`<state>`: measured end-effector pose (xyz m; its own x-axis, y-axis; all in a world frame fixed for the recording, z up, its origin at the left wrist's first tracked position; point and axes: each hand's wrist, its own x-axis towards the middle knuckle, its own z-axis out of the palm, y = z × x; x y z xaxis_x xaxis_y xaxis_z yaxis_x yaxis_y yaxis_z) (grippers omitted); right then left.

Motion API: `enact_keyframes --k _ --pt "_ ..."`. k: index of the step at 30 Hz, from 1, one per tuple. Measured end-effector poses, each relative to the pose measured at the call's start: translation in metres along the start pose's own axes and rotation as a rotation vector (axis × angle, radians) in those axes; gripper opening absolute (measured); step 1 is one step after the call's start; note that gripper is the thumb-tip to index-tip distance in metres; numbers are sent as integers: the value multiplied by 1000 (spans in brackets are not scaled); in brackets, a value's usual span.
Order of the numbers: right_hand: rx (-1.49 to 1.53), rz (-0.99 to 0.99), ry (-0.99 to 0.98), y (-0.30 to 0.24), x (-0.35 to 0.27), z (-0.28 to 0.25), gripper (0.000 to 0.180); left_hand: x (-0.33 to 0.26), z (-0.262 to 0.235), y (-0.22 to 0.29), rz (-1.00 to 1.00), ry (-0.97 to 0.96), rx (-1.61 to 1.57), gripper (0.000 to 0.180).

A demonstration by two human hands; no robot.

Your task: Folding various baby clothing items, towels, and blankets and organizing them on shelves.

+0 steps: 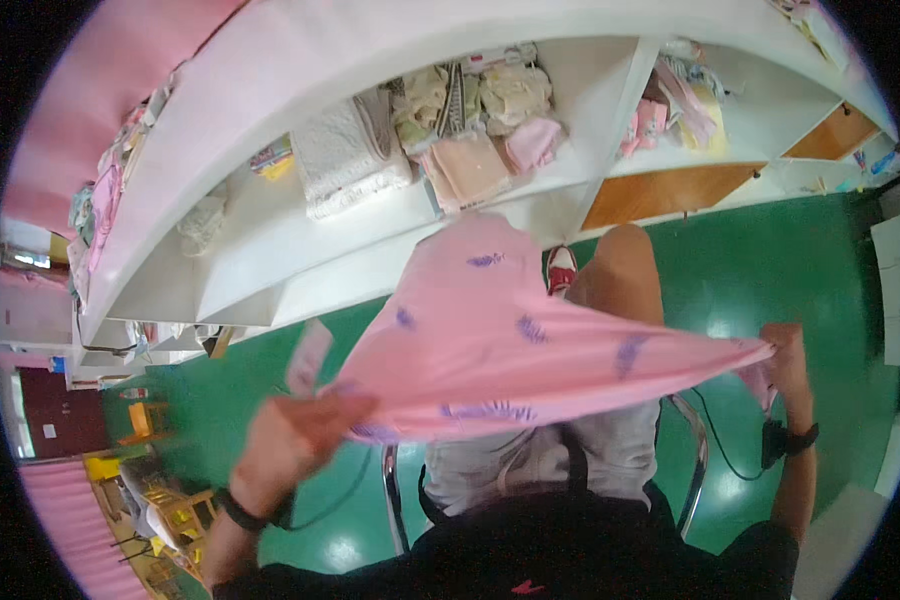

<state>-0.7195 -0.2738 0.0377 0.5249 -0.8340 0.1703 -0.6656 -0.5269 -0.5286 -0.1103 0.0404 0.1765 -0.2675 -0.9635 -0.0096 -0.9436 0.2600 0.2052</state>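
Note:
A pink cloth (pixel 470 330) with purple feather-like prints is stretched between my hands, over my lap and one knee. My left hand (pixel 305 428) is closed on its near left corner, slightly blurred. A pale strip like a label (pixel 310 357) sticks up beside that hand. Out to the right, my right hand (pixel 788 362) grips the opposite corner, and a short end of cloth hangs below the fingers. The edge between the two hands is pulled fairly taut, while the far part drapes over the knee. Whether it is a garment or a plain piece of fabric I cannot tell.
In front of me, a white shelf unit (pixel 360 245) holds a folded white quilted blanket (pixel 345 150), a peach folded cloth (pixel 467 172) and several other fabrics. Wooden doors (pixel 670 193) stand to the right. Beneath me are a metal-framed chair (pixel 392 500) and green floor (pixel 740 260).

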Motion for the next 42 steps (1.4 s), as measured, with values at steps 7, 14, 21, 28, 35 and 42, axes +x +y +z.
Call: enact_keyframes --k 7,14,21,28,35,42 --pt "-146 -158 -124 9 -52 16 39 -40 33 57 -182 -522 -526 40" --pt "-220 98 -80 39 -67 -9 36 -28 24 65 -101 -553 -1020 25" --pt "-296 25 -55 20 -54 -50 13 -43 54 85 -25 -856 -985 21" --pt "120 209 -103 12 -22 -108 15 -51 73 89 35 -953 -989 33" --pt "-20 118 -112 64 5 -174 21 -2 64 40 -37 -534 -747 43" --pt "512 356 154 104 16 -178 47 109 145 -89 -782 66 -385 65"
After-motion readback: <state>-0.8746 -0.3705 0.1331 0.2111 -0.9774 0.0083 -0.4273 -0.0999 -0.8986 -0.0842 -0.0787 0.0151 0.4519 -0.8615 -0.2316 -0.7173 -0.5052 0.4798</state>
